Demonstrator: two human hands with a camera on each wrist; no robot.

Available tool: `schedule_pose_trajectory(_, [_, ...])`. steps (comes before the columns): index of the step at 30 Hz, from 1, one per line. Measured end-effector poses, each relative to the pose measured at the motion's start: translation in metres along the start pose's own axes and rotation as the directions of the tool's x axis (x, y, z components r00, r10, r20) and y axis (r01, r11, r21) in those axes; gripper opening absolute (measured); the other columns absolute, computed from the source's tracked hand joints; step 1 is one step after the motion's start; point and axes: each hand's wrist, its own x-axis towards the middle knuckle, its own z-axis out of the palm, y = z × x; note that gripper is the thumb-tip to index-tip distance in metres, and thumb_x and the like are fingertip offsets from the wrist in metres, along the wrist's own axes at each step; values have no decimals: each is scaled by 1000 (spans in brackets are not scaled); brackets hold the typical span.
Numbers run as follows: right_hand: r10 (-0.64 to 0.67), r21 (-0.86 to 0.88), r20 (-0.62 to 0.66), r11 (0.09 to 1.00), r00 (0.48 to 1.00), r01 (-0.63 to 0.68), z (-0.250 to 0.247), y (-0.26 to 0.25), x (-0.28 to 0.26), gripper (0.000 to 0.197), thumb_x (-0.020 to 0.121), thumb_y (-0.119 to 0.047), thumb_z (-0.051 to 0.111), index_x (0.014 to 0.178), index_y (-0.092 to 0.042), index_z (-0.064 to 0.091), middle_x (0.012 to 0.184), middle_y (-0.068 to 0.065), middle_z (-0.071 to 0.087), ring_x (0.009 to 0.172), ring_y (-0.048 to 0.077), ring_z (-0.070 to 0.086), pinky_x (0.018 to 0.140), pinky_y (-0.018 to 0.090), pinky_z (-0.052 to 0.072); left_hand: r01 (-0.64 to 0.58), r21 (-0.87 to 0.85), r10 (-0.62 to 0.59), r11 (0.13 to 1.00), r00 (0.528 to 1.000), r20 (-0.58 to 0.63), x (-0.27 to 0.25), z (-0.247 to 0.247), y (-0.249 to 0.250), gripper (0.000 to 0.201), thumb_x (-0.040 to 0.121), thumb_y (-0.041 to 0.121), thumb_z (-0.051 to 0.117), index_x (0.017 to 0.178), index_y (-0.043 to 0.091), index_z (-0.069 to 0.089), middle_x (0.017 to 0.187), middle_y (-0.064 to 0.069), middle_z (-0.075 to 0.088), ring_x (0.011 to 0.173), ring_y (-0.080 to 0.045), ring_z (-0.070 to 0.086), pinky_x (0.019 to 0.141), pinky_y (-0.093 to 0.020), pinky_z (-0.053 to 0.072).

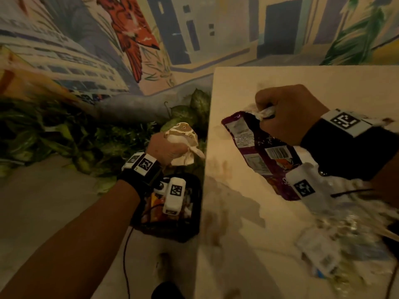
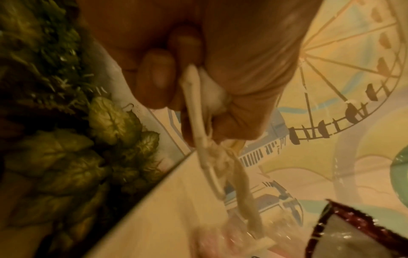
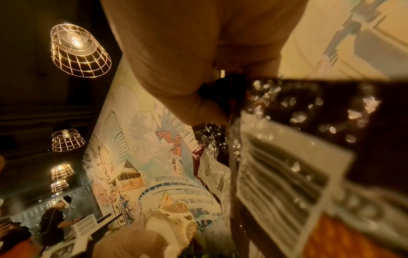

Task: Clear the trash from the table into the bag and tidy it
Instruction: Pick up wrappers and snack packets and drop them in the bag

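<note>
We see the chip bag (image 1: 259, 152) over the table (image 1: 237, 212); left of the table, the bin (image 1: 194, 212) sits below the crumpled wrapper (image 1: 183, 137), plants (image 1: 64, 130) farther left.

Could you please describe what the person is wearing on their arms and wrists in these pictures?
Both forearms are bare, without sleeves. The left wrist carries a black band with white blocks bearing black square code markers, plus a white camera unit with another marker; a thin black cable hangs below it. The right wrist has a wider black band, white marker blocks and a thin black cable.
</note>
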Motion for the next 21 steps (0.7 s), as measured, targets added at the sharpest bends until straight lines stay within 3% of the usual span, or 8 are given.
schedule_pose_trajectory(2, [21,25,12,999,1000,-21,24,-37,22,22,74,-5,61,63,-15,44,55,-10,39,52,6,35,51,15,25,22,95,-27,995,999,44,19,-37,-30,29,75,14,75,98,-1,66,79,-2,57,88,-20,56,86,-36,50])
schedule_pose_trajectory(5, [52,73,57,996,997,-56,66,-86,53,30,73,-5,60,60,-21,38,54,-10,37,51,4,34,50,16,23,60,104,-66,993,997,49,43,-83,-78,29,62,16,76,80,27,58,83,2,61,82,-21,61,86,-40,54])
schedule_pose_trajectory(9, [159,123,134,977,978,-176,132,-132,87,32,75,-8,60,59,-23,37,58,-9,37,54,11,35,49,22,23,141,270,-170,952,982,84,66,-119,-133,14,90,19,58,95,7,65,106,-12,64,104,-29,59,80,-29,44])
schedule_pose_trajectory(12, [283,183,172,932,943,-313,187,-147,98,25,75,-7,62,63,-19,43,64,-3,44,63,16,42,54,21,30,174,307,-222,936,966,131,76,-129,-169,7,85,17,65,87,11,62,109,-17,65,89,-24,60,81,-32,46])
schedule_pose_trajectory(14, [385,201,220,881,896,-428,228,-149,98,22,76,-6,64,68,-17,47,74,-1,47,73,17,46,64,22,34,167,317,-219,934,967,134,83,-128,-196,28,73,10,77,98,8,65,106,-15,66,81,-20,59,76,-31,47])
schedule_pose_trajectory(16, [488,208,290,807,823,-552,269,-147,91,26,79,-6,63,65,-19,46,72,-5,45,77,17,47,67,22,35,183,351,-258,918,949,181,91,-121,-221,43,72,14,79,111,5,64,109,-11,65,94,-26,61,75,-30,45])
schedule_pose_trajectory(19, [615,188,381,680,691,-709,326,-138,77,13,82,-5,61,72,-11,53,81,3,50,77,19,49,66,26,41,187,407,-293,894,932,215,100,-106,-248,42,75,22,76,113,7,63,117,-11,63,105,-27,59,75,-26,43])
schedule_pose_trajectory(21, [664,184,413,609,623,-772,361,-128,68,20,82,-5,61,68,-15,51,87,8,55,81,24,55,68,25,41,175,443,-303,879,923,237,109,-94,-268,45,78,23,74,118,7,60,122,-10,60,111,-26,57,79,-25,42])
